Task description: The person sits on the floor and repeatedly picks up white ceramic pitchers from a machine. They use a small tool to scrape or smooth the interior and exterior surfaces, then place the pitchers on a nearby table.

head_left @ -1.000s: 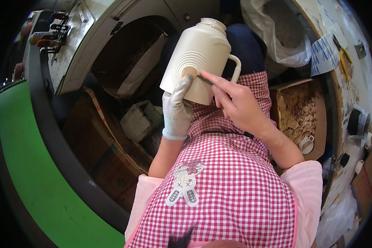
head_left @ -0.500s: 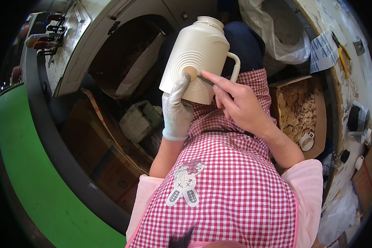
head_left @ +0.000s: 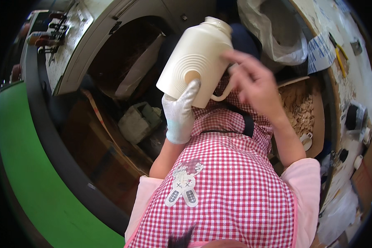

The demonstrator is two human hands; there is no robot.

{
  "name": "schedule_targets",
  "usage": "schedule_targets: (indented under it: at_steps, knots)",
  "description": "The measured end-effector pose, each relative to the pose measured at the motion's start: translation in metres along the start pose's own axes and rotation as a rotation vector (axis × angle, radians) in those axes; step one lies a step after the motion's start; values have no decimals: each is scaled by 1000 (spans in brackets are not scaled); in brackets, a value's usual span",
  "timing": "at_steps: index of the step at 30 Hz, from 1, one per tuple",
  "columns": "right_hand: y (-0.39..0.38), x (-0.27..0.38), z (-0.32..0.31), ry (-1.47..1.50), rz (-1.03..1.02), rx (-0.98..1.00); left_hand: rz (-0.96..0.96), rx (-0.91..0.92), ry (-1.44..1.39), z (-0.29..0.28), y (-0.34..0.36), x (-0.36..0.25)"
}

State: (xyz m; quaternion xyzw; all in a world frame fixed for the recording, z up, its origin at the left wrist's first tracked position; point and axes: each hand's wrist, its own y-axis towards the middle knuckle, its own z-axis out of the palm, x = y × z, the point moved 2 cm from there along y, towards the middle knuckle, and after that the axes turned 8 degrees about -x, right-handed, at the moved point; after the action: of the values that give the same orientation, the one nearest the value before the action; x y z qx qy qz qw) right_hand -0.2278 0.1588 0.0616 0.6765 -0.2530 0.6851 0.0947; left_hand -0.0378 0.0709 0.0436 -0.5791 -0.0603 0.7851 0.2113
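Crowding jug (head_left: 196, 58): perhaps wood-chip box (head_left: 301, 109).

My left hand (head_left: 179, 113), in a white knitted glove, reaches up at the middle of the frame, fingers extended and pressed upward, forearm bare below. My bare right hand (head_left: 252, 89) hangs loosely curled at upper right, blurred, forearm slanting down right.

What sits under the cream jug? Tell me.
The gloved left hand props the cream jug from below, fingers on its ribbed side. The bare right hand hides the handle.
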Motion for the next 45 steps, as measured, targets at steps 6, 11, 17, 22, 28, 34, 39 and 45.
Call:
schedule_targets:
  at_steps: [6, 11, 17, 22, 28, 34, 39, 45]
  knots:
    - [62, -20, -67, 97, 65, -180, -163, 160, -15, -8, -11, -11]
    - [59, -35, -62, 281, 8, -103, -161, 140, 47, -13, -8, -8]
    - [33, -7, -34, 99, -325, -286, -164, 31, 16, -17, -1, -1]
    - [29, 9, -40, -101, -230, -381, -204, 146, -81, -13, 12, 0]
    - [81, 0, -48, -544, -347, -436, -290, 146, -74, -14, 1, -13]
    - [9, 11, -14, -192, -161, 140, -304, 132, -86, -8, -12, -10]
    - [-11, 14, 20, -411, -366, 159, -273, 128, -30, -5, -11, -3]
    - [-10, 9, 29, -469, -413, 173, -245, 93, 16, -5, -13, -3]
